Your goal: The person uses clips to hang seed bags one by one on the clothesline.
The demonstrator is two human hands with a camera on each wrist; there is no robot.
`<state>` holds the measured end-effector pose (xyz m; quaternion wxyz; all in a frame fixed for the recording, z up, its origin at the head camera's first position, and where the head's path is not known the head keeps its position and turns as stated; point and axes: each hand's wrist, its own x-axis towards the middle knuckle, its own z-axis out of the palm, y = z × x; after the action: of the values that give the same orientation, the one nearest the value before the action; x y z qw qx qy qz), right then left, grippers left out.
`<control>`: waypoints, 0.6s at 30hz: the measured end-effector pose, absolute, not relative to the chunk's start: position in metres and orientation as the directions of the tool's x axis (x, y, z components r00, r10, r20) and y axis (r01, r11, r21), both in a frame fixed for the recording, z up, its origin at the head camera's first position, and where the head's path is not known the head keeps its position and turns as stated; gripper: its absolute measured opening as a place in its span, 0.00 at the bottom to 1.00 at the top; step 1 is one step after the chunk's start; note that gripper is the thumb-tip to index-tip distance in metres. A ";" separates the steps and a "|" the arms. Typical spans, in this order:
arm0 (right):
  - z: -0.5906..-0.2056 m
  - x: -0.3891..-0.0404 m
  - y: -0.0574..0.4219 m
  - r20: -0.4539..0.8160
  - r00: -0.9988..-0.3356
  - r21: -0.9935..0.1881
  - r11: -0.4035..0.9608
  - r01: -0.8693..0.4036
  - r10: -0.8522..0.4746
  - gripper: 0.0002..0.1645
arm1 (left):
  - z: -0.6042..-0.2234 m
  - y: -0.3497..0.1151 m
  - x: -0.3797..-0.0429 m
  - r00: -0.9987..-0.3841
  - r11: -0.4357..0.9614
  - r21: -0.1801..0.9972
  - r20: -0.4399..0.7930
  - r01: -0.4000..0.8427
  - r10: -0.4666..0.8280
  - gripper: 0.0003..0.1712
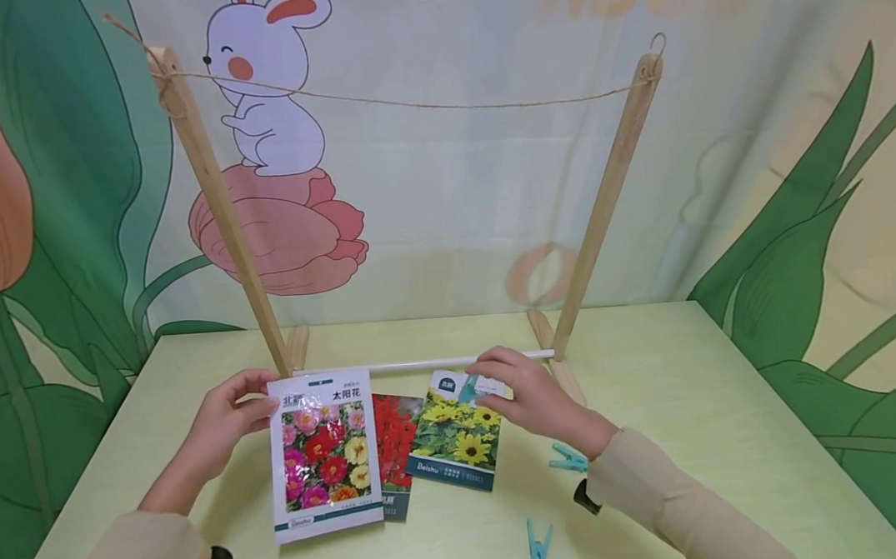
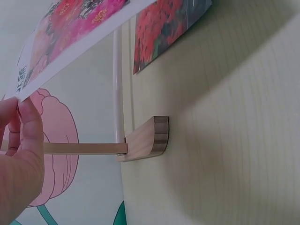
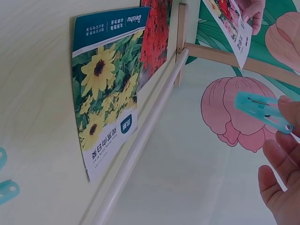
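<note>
My left hand pinches the upper left edge of a white seed packet printed with pink, red and yellow flowers. That packet is raised above the table and partly covers a red-flower packet. Between the thumb and fingers of my right hand is a teal clothespin, held up in the air in the right wrist view. Below it lies a yellow-flower seed packet on the table, overlapping the red one. In the left wrist view, finger and thumb meet at the packet's corner.
A wooden stand has a left post and a right post, with twine strung between their tops and a white rod low down. Two more teal clothespins lie on the table, one by the right wrist, another nearer the front.
</note>
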<state>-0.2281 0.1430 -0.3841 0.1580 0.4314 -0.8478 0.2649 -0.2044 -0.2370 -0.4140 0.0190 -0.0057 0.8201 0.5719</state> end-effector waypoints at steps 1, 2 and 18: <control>-0.383 -0.228 0.143 0.496 -0.580 -0.315 0.488 -0.814 -0.646 0.21 | -0.414 -0.237 -0.205 -0.999 0.346 0.938 -0.037 -0.032 0.008 0.21; -0.383 -0.229 0.142 0.496 -0.582 -0.319 0.488 -0.812 -0.645 0.21 | -0.414 -0.236 -0.205 -0.999 0.345 0.938 -0.037 -0.033 0.004 0.21; -0.372 -0.235 0.136 0.515 -0.582 -0.339 0.474 -0.813 -0.630 0.21 | -0.410 -0.230 -0.211 -0.999 0.321 0.947 -0.007 -0.023 -0.052 0.20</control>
<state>-0.2349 0.1358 -0.3718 0.1618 0.4278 -0.8430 0.2832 -0.2106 -0.2304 -0.4097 -0.0124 -0.0232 0.8126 0.5823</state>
